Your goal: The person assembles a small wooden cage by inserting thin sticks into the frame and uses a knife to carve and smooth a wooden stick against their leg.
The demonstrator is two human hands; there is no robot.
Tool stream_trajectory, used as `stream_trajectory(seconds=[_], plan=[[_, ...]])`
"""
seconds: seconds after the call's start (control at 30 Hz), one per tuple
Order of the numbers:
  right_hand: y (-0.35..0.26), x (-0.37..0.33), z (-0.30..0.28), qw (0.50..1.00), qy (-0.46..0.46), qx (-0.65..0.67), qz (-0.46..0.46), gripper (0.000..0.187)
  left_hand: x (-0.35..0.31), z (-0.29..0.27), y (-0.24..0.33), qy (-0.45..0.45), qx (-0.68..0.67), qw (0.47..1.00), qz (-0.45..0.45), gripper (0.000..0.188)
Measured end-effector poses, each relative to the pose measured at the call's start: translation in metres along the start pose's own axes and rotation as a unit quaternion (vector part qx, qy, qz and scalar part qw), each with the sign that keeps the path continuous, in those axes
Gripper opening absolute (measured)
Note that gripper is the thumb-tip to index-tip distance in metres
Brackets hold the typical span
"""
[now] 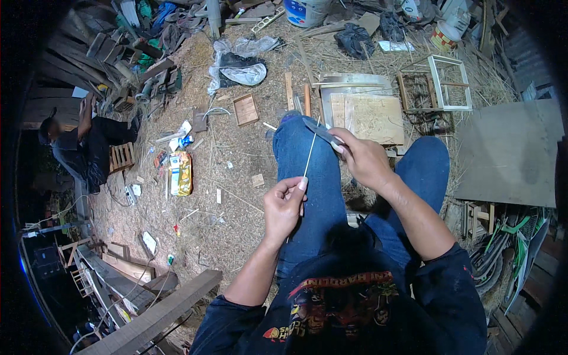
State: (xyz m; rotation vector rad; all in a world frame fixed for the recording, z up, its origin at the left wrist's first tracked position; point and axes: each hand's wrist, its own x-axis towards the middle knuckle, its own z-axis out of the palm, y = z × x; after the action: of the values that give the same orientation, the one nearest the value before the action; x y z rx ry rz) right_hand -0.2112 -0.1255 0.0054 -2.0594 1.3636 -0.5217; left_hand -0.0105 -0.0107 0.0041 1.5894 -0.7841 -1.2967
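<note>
My left hand pinches a thin pale stick between thumb and fingers, above my left thigh in blue jeans. The stick slants up and slightly right from my fingertips. My right hand is closed round the handle of a knife, its grey blade pointing up and left over my left knee. The blade lies across the upper part of the stick; whether it touches cannot be made out. My right fingers hide most of the handle.
Plywood sheets lie beyond my knees, with a small wooden frame at their right. A shallow wooden box and a yellow package rest on the littered ground. A wooden beam juts in at lower left. Another person sits at far left.
</note>
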Motion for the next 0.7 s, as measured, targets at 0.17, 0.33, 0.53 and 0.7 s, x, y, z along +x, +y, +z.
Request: stream_trajectory(seconds=[0.17, 0.33, 0.53, 0.7], plan=[[0.006, 0.002, 0.011, 0.991, 0.104, 0.029, -0.083, 0.044, 0.000, 0.001, 0.001, 0.011, 0.013, 1.000, -0.001, 0.023], [-0.003, -0.005, 0.008, 0.993, 0.048, -0.089, -0.059, 0.061, 0.005, -0.001, -0.004, 0.000, -0.001, 1.000, 0.001, 0.024], [-0.001, -0.004, 0.009, 0.986, 0.081, -0.119, -0.083, 0.063, 0.007, -0.004, -0.005, -0.010, -0.014, 1.000, 0.004, 0.024], [-0.007, -0.012, 0.007, 0.987, 0.034, -0.125, -0.100, 0.065, 0.006, 0.000, -0.004, -0.002, -0.006, 1.000, 0.003, 0.023]])
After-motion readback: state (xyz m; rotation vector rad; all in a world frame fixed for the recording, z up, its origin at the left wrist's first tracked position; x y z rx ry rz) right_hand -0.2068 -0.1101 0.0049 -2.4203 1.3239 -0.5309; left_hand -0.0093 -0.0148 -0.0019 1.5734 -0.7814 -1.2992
